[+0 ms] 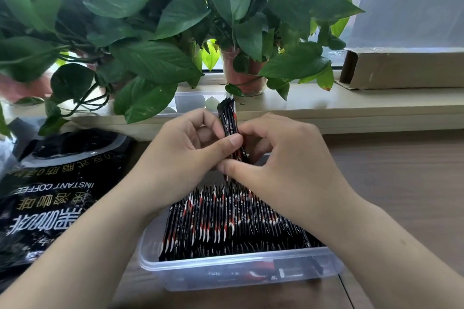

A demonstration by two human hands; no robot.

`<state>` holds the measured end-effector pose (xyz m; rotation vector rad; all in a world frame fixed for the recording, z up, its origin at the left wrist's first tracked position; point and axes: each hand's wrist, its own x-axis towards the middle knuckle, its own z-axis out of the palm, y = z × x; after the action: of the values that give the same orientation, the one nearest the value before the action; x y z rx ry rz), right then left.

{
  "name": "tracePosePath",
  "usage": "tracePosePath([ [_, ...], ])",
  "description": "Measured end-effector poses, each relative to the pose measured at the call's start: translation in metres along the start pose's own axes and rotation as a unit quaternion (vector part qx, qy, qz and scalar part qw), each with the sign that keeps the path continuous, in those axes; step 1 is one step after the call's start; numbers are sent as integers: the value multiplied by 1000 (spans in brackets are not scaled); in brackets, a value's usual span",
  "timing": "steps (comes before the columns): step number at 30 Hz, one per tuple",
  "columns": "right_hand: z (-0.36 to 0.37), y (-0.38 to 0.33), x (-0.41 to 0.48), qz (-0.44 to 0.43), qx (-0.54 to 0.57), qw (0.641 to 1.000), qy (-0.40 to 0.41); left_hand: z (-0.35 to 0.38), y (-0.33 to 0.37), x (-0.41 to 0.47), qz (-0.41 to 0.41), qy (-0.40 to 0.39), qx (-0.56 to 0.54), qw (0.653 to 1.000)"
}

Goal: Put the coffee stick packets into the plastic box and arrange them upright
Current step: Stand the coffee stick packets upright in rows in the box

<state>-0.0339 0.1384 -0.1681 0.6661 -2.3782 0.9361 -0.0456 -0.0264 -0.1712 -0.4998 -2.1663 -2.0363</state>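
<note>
At the left edge of the frame, a black instant coffee bag (57, 190) lies flat on the wooden table (401, 183). Its top is open and its printed text reads upside down in this view.

Across the upper left and upper centre, broad-leaved potted plants (155, 57) stand on the windowsill (326, 100). One reddish pot (241, 75) shows at upper centre.

At centre, the left hand (185, 148) is closed on a small bundle of coffee stick packets (227, 118). Its fingers are curled and the thumb presses the near face of the bundle. The bundle stands roughly upright above the far part of the plastic box. Its top end protrudes above both hands, just in front of a clear plastic piece (193, 101) that leans at the sill. What that piece is cannot be told.

Just right of centre, the right hand (283, 158) also grips the bundle. Its fingers are curled round the right side and the thumb lies against the lower end.

At lower centre, the clear plastic box (200, 276) sits on the table. It holds a dense row of black, red and white packets (226, 218) that stand on end and lean slightly away from the camera. A few more packets lie flat against the near wall.

At upper right, a long cardboard box (401, 68) lies on the windowsill with its open end facing left.
</note>
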Motion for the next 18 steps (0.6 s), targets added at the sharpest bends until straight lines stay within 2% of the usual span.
tracePosePath([
  [5, -5, 8, 0, -3, -39, 999, -4, 1, 3, -3, -6, 43, 47, 998],
  [7, -11, 11, 2, -8, -64, 998, -25, 0, 4, -3, -15, 64, 18, 998],
  [12, -23, 18, 3, -53, -102, 991, -69, 2, 8, -4, -47, -10, 3, 999],
  [18, -25, 24, 6, -80, -57, 993, -62, 1, 8, -2, -71, -11, -50, 996],
])
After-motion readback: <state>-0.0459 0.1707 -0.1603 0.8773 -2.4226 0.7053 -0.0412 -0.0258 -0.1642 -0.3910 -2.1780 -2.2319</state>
